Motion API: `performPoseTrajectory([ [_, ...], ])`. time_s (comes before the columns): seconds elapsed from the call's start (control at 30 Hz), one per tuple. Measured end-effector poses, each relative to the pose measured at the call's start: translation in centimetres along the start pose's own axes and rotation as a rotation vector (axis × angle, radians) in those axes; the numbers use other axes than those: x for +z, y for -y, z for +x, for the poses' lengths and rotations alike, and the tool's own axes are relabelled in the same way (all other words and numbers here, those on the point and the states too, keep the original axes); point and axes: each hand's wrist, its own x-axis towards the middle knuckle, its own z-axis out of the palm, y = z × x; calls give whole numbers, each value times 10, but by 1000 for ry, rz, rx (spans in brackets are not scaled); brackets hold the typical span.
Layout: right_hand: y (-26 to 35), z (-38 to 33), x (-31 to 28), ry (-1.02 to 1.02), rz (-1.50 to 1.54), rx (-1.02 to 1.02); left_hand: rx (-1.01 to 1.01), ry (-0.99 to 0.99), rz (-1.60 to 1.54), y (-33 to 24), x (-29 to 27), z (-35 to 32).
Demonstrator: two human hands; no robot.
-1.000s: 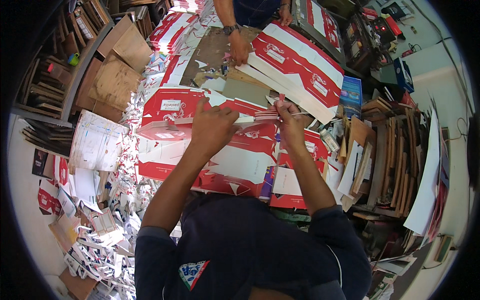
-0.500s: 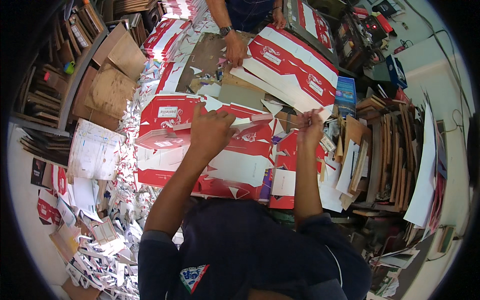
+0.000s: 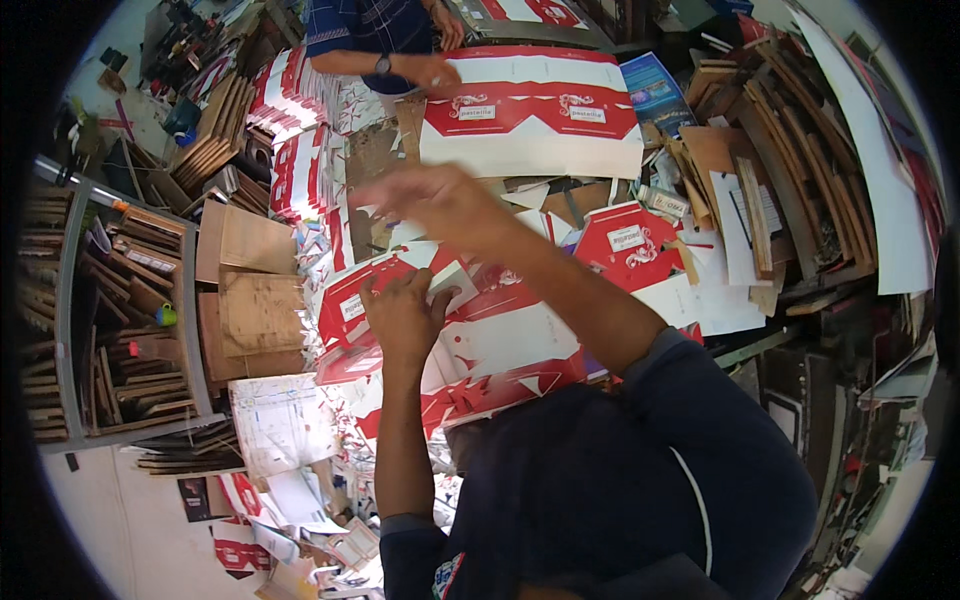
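Observation:
Die-cut cardboard sheets (image 3: 510, 337) printed red and white lie on the table in front of me, several of their flaps raised or bent. My left hand (image 3: 403, 315) is over their left part, fingers bent, with a pale cardboard flap (image 3: 456, 287) between thumb and fingers. Above and beyond it, my right hand (image 3: 440, 205) reaches across to the left, smeared by motion. Whether it holds anything cannot be made out. My right forearm hides part of the sheets. Another red cut sheet (image 3: 625, 245) lies to the right.
Across the table a co-worker's hand (image 3: 425, 72) is at a stack of red and white sheets (image 3: 540, 140). More stacked sheets (image 3: 298, 170) stand at the far left. Wooden die boards fill the left shelf (image 3: 150, 335) and the right side (image 3: 810, 170). Paper scraps (image 3: 335, 500) cover the lower left.
My view has turned, so the scene sits differently. My right hand has swung from the sheets' right side across to the left, past my left hand. My left hand stays over the sheets.

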Motion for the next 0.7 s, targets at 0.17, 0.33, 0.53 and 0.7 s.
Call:
performPoseTrajectory([
  [0.17,-79,-62,-72,-289,44,322,-18,3,-78,4,-2,4],
  [0.33,-115,-111,-67,-207,334,471,-75,76,-112,23,-7,11],
  [0.53,-130,-116,-63,-210,355,371,-13,40,-107,20,-6,14],
  [0.7,-146,-115,-62,-219,290,313,-11,85,-82,23,-6,14],
])
